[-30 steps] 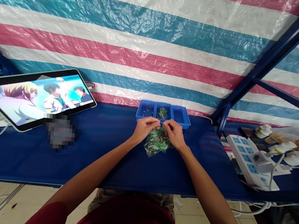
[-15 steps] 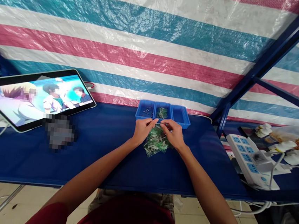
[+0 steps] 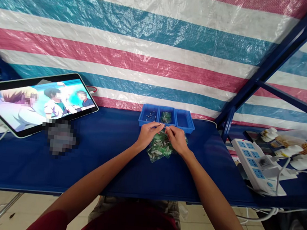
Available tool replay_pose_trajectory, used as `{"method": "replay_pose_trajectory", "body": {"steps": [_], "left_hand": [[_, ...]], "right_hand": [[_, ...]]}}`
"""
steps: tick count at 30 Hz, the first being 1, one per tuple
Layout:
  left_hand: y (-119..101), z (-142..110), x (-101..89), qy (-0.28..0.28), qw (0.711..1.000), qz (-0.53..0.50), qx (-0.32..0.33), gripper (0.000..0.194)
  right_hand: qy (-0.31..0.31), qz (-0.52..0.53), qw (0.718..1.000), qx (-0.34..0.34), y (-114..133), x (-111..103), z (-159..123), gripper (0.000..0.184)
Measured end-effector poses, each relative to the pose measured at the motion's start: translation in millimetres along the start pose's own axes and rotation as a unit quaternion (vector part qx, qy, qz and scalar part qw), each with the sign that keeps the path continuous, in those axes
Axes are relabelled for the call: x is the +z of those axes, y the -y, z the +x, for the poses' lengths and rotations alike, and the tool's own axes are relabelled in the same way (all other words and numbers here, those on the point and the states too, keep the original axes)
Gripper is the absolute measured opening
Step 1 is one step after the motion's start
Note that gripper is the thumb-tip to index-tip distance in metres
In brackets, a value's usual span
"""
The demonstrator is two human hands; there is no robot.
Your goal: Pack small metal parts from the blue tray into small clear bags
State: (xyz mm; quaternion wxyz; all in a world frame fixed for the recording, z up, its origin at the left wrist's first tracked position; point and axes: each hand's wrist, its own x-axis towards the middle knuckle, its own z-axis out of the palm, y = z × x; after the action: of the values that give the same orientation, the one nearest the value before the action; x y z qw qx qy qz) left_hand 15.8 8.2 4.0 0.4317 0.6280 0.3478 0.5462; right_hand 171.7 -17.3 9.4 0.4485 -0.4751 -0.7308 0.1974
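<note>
My left hand [image 3: 147, 135] and my right hand [image 3: 177, 139] meet fingertip to fingertip above a heap of small green-tinted clear plastic bags [image 3: 158, 153] holding thin metal pieces. Both hands are closed in a pinch. A tiny pale thing shows at the left fingertips, too small to name; what the right fingers pinch is hidden. Just beyond the hands stand three joined blue bins. Loose thin metal pieces lie in the left bin [image 3: 142, 117], a green-tinted bag [image 3: 166, 117] lies in the middle one, and the right bin [image 3: 185, 120] shows a bare bottom.
On the left a tablet [image 3: 39, 100] plays a cartoon, with a blurred dark object [image 3: 61, 138] before it. A white power strip [image 3: 254, 164] with plugs and cables lies at right. Behind the blue table [image 3: 109, 125] hang a striped sheet [image 3: 147, 64] and a blue metal frame [image 3: 254, 85].
My right fingers have curled in and moved slightly left, closer to the left fingertips. The thin piece seen between the hands before is now mostly covered. The bags and bins stay put.
</note>
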Motion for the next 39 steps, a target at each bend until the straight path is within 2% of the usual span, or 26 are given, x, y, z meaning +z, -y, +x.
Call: {"method": "replay_pose_trajectory", "body": {"steps": [4, 8, 11, 19, 25, 30, 32, 34, 37, 39], "left_hand": [[-3.1, 0.8, -4.2, 0.016, 1.0, 0.019, 0.012, 0.032], [-8.3, 2.3, -10.7, 0.068, 0.981, 0.165, 0.079, 0.032], [-9.6, 3.2, -13.3, 0.094, 0.964, 0.225, 0.11, 0.034], [-12.0, 0.7, -13.8, 0.082, 0.981, 0.163, 0.066, 0.029], [-14.7, -1.7, -10.7, 0.09, 0.991, 0.095, 0.028, 0.025], [-12.7, -2.3, -10.1, 0.086, 0.991, 0.094, 0.036, 0.023], [-12.8, -1.6, -11.9, 0.062, 0.99, 0.116, 0.055, 0.023], [-12.6, 1.2, -16.2, 0.0, 0.983, 0.16, 0.094, 0.024], [-9.9, 10.9, -26.1, -0.136, 0.945, 0.242, 0.17, 0.027], [-6.0, 19.3, -32.1, -0.178, 0.915, 0.3, 0.203, 0.029]], "right_hand": [[-0.049, -0.019, 0.999, 0.014, -1.3, -1.1, 0.1, 0.051], [-0.104, -0.015, 0.994, 0.023, 1.0, -5.4, 0.2, 0.042], [-0.109, 0.005, 0.994, -0.001, 2.4, -6.5, -0.3, 0.033], [-0.035, 0.034, 0.998, -0.031, -0.5, -1.7, -1.3, 0.023], [-0.015, 0.034, 0.999, -0.029, -5.0, -0.1, -0.6, 0.017], [-0.005, 0.026, 0.999, -0.035, -2.3, -1.0, -1.3, 0.019], [-0.014, 0.024, 0.999, -0.031, -1.6, -1.5, -1.2, 0.021], [-0.029, 0.021, 0.999, -0.025, -2.2, -1.9, -0.9, 0.024], [-0.042, 0.009, 0.999, -0.024, -4.7, -1.5, -0.5, 0.027], [-0.041, -0.006, 0.999, -0.029, -6.3, -0.2, -0.7, 0.028]]}}
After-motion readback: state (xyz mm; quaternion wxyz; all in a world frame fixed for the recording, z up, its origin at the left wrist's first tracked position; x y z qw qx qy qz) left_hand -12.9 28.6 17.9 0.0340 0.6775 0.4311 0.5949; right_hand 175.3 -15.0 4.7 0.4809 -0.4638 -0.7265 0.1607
